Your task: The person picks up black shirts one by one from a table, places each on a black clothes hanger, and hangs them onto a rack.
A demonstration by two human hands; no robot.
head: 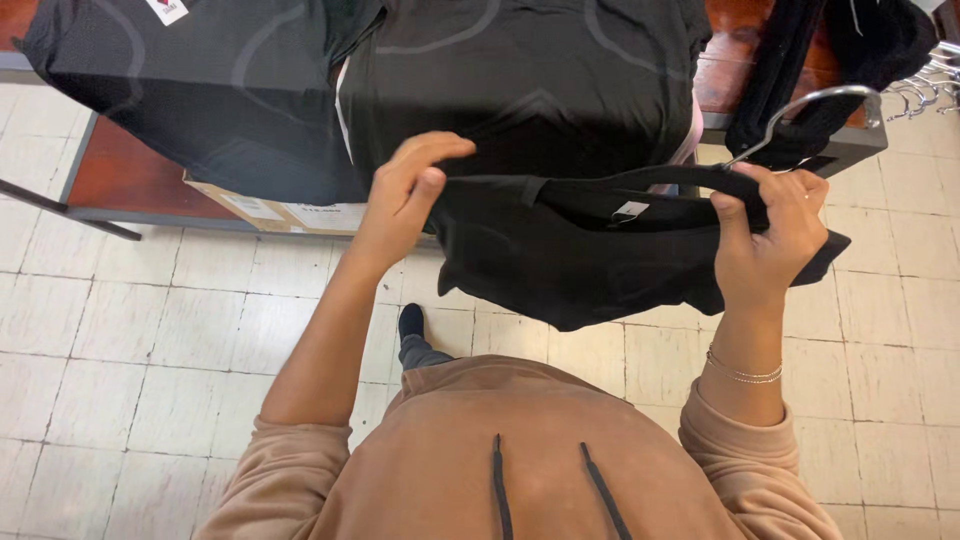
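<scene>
While the person stands over a pale tiled floor [130, 330], both hands hold up a black folded fabric garment [590, 250] in front of the body, just below the edge of the reddish-brown counter [125, 170]. The left hand [405, 195] pinches the garment's upper left edge, its fingers [440, 150] curled closed over the cloth. The right hand [775, 235] grips the upper right edge, fingers wrapped shut around the fabric together with a grey metal wire hanger [810, 105], whose hook rises above the knuckles. A small white label [630, 210] shows near the garment's neckline. On the counter lie more black garments [300, 80], spread flat and hanging over the edge, with a brown cardboard box [290, 212] underneath. A thin bracelet [742, 373] circles the right wrist.
</scene>
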